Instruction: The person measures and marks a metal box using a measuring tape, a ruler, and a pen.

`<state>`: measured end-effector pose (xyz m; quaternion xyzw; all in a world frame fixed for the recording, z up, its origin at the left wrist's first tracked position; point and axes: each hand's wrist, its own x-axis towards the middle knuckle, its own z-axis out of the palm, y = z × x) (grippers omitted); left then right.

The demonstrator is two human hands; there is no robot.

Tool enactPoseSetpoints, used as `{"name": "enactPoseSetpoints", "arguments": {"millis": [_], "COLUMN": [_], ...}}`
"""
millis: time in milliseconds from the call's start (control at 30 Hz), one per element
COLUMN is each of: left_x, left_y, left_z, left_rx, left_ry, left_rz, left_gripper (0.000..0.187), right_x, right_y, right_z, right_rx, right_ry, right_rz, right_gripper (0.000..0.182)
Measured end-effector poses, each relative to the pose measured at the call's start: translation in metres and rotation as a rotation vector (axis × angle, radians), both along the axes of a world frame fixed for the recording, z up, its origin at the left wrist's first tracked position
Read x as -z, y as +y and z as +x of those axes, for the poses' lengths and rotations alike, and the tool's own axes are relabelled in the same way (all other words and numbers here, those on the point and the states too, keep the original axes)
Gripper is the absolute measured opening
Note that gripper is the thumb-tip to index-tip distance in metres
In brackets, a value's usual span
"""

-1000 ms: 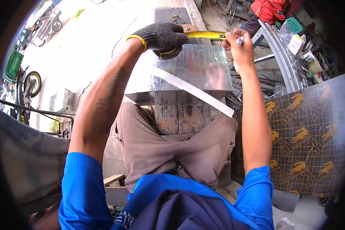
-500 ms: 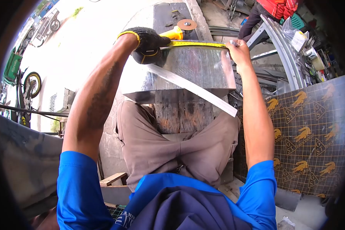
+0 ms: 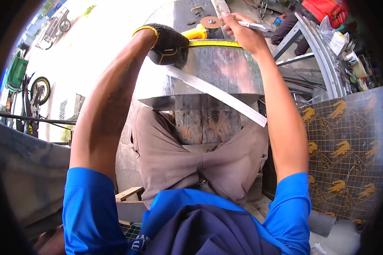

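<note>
My left hand (image 3: 168,40), in a black knit glove with a yellow cuff, is closed around a tape measure at the far edge of a shiny metal sheet (image 3: 217,70). The yellow tape blade (image 3: 212,43) runs right along that edge, its far end hidden behind my right hand (image 3: 246,36). My bare right hand grips a silver-white marker (image 3: 253,26), held just above the sheet's far right corner. A pale flat strip (image 3: 217,94) lies slantwise over the sheet, its lower end near my right knee. Just beyond the tape rests a yellow angle grinder (image 3: 194,32) with a brown disc (image 3: 211,22).
Under the sheet is a worn wooden block (image 3: 206,125) between my legs. To the right lean a crocodile-printed panel (image 3: 340,157) and a grey metal frame (image 3: 321,55). A person in red (image 3: 325,10) is behind. A motorcycle (image 3: 39,91) stands left.
My right hand has lifted from the tape's right end and moved up and slightly left, the marker now showing fully. My left hand stays on the tape measure.
</note>
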<state>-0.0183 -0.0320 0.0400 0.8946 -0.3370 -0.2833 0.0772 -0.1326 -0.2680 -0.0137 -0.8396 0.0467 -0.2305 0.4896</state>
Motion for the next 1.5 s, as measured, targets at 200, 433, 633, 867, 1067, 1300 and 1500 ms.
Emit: {"name": "enactPoseSetpoints", "arguments": {"millis": [200, 433, 633, 867, 1067, 1300, 1500], "left_x": [0.011, 0.011, 0.006, 0.009, 0.009, 0.007, 0.015], "left_y": [-0.012, -0.016, -0.017, -0.015, -0.019, -0.021, -0.02], "left_z": [0.006, -0.001, -0.003, -0.004, -0.002, -0.003, 0.004], "left_rx": [-0.024, 0.014, -0.047, -0.022, 0.02, -0.006, -0.046], "left_ry": [-0.122, -0.273, -0.205, -0.232, -0.289, -0.268, -0.218], "left_rz": [0.095, 0.215, 0.147, 0.14, 0.19, 0.199, 0.175], "left_gripper": [0.062, 0.063, 0.065, 0.067, 0.069, 0.069, 0.067], "right_x": [0.027, 0.028, 0.032, 0.033, 0.032, 0.031, 0.036], "right_y": [0.012, 0.003, 0.003, 0.005, 0.003, 0.005, 0.001], "right_z": [0.025, 0.02, 0.023, 0.023, 0.021, 0.021, 0.025], "right_rx": [0.061, 0.247, 0.298, 0.29, 0.287, 0.285, 0.288], "right_ry": [0.022, 0.089, 0.052, 0.029, 0.009, 0.052, 0.062], "right_rz": [-0.041, -0.018, -0.122, -0.126, -0.162, -0.126, -0.129], "right_gripper": [0.059, 0.055, 0.044, 0.04, 0.04, 0.042, 0.042]}}
